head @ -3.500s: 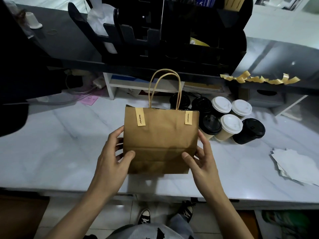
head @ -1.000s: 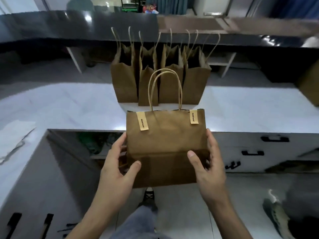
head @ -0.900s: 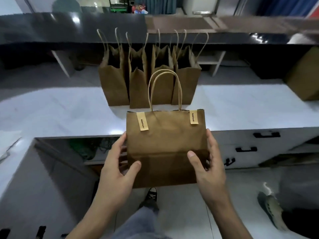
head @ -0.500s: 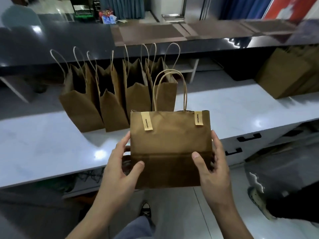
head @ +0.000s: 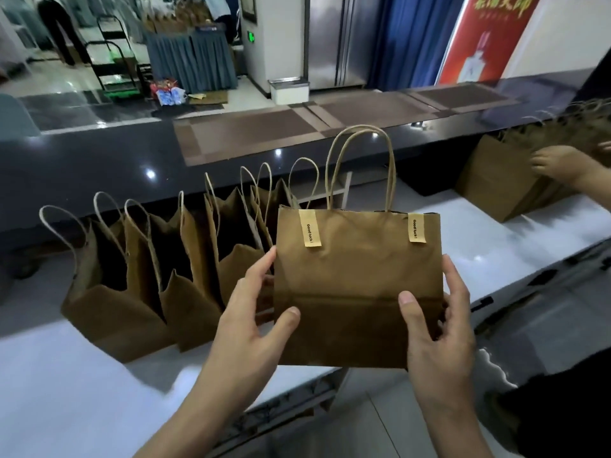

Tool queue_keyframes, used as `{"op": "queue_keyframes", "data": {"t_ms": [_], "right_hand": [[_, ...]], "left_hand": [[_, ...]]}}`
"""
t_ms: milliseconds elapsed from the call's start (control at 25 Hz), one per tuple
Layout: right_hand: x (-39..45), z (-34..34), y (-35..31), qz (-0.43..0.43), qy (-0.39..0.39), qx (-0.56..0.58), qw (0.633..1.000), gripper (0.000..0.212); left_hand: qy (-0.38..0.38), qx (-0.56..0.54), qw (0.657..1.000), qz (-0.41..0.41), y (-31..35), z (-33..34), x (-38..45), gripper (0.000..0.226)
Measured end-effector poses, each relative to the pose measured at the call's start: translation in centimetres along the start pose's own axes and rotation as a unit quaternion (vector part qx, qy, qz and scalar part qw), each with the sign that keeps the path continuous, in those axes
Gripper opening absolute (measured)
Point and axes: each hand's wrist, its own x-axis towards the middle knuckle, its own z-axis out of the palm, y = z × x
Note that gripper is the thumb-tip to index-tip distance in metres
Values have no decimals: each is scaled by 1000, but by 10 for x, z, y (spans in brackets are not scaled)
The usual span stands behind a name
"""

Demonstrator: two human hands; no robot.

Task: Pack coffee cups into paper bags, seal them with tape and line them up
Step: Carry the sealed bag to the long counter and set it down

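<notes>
The left hand [head: 246, 328] and right hand [head: 439, 332] grip the sides of a taped paper bag [head: 358, 285], thumbs across its front. The person holds it upright above the white counter [head: 66, 375], just right of a row of open bags [head: 158, 276].

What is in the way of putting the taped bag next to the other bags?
Nothing visible. Both hands, left hand and right hand, hold the taped bag just right of the row of bags, and the white counter there looks bare.

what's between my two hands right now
The taped paper bag, in the head view: the left hand grips its left edge, the right hand its right edge.
</notes>
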Motion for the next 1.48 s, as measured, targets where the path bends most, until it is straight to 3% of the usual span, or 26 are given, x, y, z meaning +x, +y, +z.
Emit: {"op": "queue_keyframes", "data": {"t_ms": [200,640,1080,1480], "right_hand": [[15,-8,-12,-18,66,-8,998,71],[100,-6,-44,-66,93,9,993,70],[214,17,-50,-99,104,42,989,71],[310,43,-19,-107,40,99,989,62]], "left_hand": [[-34,-1,999,36,17,10,26,74],[-30,-20,997,65,66,30,124,68],[-33,-35,999,26,111,50,266,60],[-48,4,997,-58,113,87,399,57]]}}
